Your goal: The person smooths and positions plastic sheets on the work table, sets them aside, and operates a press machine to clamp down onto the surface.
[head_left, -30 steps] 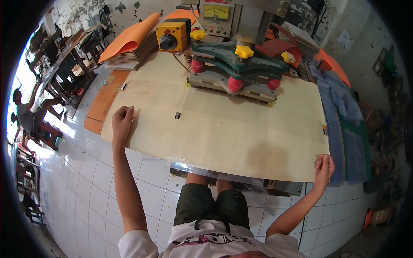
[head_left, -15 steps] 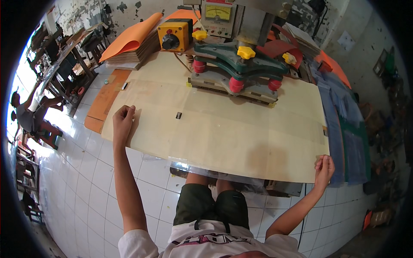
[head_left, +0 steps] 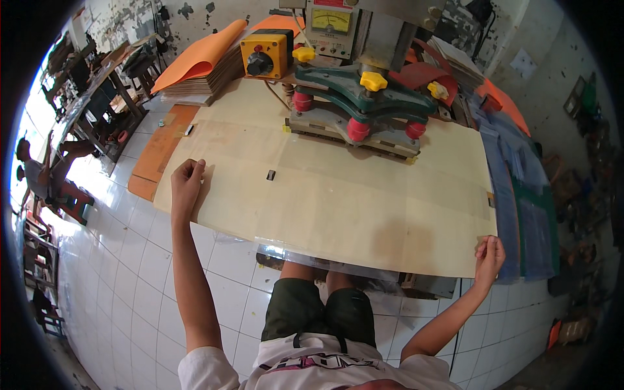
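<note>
A broad cream board (head_left: pixel 325 208) spreads in front of me, with clear plastic film (head_left: pixel 305 257) sticking out past its near edge. My left hand (head_left: pixel 187 179) rests closed near the board's left edge, fingers curled in. At the near right corner, my right hand (head_left: pixel 489 259) is closed too, thumb against the bent fingers. What either hand pinches, if anything, does not show. Over the far part of the board stands a press head (head_left: pixel 364 97) with green plates, red spacers and yellow knobs. A small dark piece (head_left: pixel 270 175) lies on the board, right of my left hand.
A yellow control box (head_left: pixel 265 55) and a dial meter (head_left: pixel 330 23) stand behind the board. An orange sheet tops a stack of boards (head_left: pixel 208 84) at the far left. Blue-tinted plastic sheets (head_left: pixel 520 201) lie along the right. Another person (head_left: pixel 42 175) sits at far left.
Both my hands stay almost where they were, as do the board and the press. At far left, the seated person's arm has shifted.
</note>
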Available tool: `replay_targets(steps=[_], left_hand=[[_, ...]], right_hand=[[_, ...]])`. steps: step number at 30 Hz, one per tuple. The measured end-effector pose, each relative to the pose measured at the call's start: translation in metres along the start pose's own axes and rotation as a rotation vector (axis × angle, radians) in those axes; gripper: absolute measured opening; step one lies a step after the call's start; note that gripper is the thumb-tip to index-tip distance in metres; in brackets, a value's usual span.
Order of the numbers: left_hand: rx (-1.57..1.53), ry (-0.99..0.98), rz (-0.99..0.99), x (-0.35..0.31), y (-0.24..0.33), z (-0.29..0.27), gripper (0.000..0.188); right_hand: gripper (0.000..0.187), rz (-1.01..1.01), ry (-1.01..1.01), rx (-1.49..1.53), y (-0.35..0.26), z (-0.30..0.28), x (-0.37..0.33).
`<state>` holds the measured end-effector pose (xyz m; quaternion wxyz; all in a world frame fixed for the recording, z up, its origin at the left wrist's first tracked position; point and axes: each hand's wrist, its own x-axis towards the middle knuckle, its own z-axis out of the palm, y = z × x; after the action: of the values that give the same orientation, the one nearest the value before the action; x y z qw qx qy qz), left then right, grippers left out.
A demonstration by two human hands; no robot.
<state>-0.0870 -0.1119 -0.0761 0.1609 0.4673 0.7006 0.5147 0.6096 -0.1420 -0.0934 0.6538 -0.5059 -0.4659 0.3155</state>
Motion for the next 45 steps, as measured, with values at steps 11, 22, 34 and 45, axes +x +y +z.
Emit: replay_targets(steps=[11,22,34,45], left_hand=[[0.023,-0.001,-0.004,0.0,0.0003,-0.0012,0.036],[0.023,-0.002,-0.009,0.0002,0.0013,-0.0013,0.035],[0.01,-0.005,-0.009,-0.0003,0.0016,-0.0009,0.035],[0.016,-0.003,0.005,-0.0007,0.0016,-0.0003,0.035]], right_hand=[[0.024,-0.004,-0.01,-0.004,-0.0004,0.0008,-0.0004],[0.023,-0.007,-0.015,0.006,0.0006,-0.0003,0.0001],[0.026,-0.012,-0.012,0.001,-0.0004,0.0013,-0.0006],[0.025,-0.017,-0.015,-0.003,-0.0004,0.0003,-0.0007]])
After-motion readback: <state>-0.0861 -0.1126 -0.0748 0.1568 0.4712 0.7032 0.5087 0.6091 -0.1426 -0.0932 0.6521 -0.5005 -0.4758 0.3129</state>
